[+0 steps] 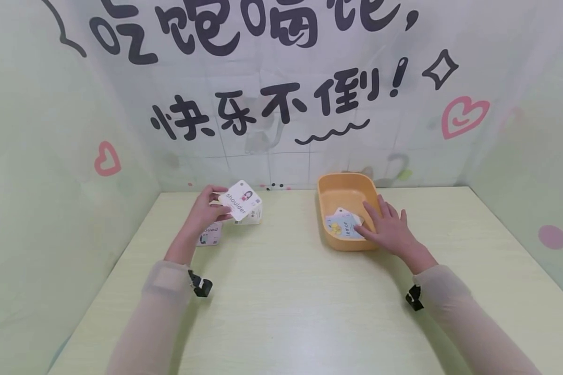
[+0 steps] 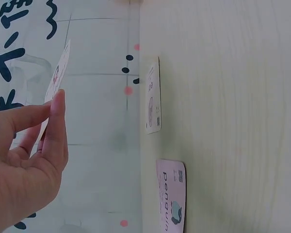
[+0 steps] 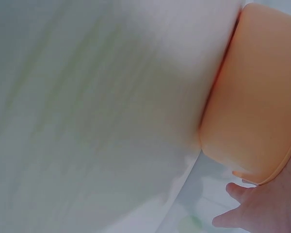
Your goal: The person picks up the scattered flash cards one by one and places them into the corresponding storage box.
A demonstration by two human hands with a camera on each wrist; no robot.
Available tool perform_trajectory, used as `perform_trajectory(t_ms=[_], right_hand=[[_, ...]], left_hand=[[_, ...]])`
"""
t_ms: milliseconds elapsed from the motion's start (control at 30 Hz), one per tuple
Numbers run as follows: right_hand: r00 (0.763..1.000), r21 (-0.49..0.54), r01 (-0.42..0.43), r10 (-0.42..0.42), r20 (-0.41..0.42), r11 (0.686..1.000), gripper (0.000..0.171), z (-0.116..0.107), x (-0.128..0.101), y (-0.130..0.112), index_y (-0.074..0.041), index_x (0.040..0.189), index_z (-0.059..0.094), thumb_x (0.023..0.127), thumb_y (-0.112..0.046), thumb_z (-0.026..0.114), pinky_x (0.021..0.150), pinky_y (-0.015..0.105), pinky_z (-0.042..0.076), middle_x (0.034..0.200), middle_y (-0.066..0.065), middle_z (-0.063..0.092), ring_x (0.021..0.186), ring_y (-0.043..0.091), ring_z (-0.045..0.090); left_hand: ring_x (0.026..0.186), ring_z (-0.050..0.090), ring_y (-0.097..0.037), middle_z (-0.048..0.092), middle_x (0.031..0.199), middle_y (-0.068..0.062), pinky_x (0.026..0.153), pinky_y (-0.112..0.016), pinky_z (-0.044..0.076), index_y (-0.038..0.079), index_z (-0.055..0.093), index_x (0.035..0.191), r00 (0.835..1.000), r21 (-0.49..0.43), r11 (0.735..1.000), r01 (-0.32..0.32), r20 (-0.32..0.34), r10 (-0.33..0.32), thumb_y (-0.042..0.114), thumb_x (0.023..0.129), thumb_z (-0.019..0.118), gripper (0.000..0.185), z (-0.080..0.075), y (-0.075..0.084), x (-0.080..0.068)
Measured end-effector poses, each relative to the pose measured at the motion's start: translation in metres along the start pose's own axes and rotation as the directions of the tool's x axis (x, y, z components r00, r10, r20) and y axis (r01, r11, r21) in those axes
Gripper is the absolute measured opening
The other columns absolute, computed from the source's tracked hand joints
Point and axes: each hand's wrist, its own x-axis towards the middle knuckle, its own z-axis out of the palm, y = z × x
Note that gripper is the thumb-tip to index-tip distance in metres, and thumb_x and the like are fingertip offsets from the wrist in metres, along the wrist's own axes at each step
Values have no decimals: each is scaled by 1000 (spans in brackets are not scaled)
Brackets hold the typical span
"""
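My left hand (image 1: 206, 211) pinches a white card (image 1: 241, 200) printed "shoulder" between thumb and fingers, raised above the table. Seen edge-on in the left wrist view, the same card (image 2: 58, 73) stands nearly upright. Below it on the table lie a pink penguin card (image 2: 172, 194) and a white card (image 2: 153, 99). My right hand (image 1: 391, 229) hangs over the right side of an orange bin (image 1: 352, 245) with fingers spread. A blue lemon card (image 1: 339, 225) lies in the bin over a white card, and the right thumb overlaps its edge.
The light wood table (image 1: 281, 302) meets a printed wall sheet (image 1: 272, 172) with large black characters at the back. Side sheets (image 1: 37, 208) close it in on the left and right. The bin stands near the back edge, right of centre.
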Motion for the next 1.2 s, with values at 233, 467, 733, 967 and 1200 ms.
perform_trajectory(t_ms=[233,467,733,967,1200], right_hand=[[1000,-9,4,-4,8,1000,81,2,2,-8,-7,158,24,97,-55,48,111,82,4,164,30,3,146,55,15],[1000,6,11,-11,8,1000,81,5,9,-16,-7,158,23,97,-55,49,111,82,3,165,29,2,147,54,14],[1000,42,16,-17,19,999,81,11,17,-30,-9,158,23,97,-54,51,112,81,0,165,28,0,148,54,12],[999,43,37,-38,13,998,81,20,22,-43,-9,158,26,95,-53,53,113,80,2,165,28,2,148,54,15],[998,45,61,-61,13,997,81,26,28,-61,-11,158,27,95,-56,52,114,79,3,165,27,3,149,52,15]], left_hand=[[98,62,-21,48,136,-25,82,-24,61,4,36,148,1000,-26,1000,4,18,-4,-9,90,59,64,13,6,-1],[98,62,-21,50,132,-25,82,-25,61,2,37,147,999,-43,999,-1,32,3,-10,89,59,63,23,10,0],[91,62,-16,52,120,-18,76,-23,61,1,39,144,999,-96,995,-4,45,8,-13,88,59,61,36,14,-1],[92,62,-18,52,118,-17,74,-22,61,2,41,143,997,-101,995,-8,71,16,-12,88,59,60,47,17,-1],[92,62,-19,52,119,-19,75,-26,62,1,41,142,996,-106,994,-10,92,20,-13,87,60,60,56,21,-1]])
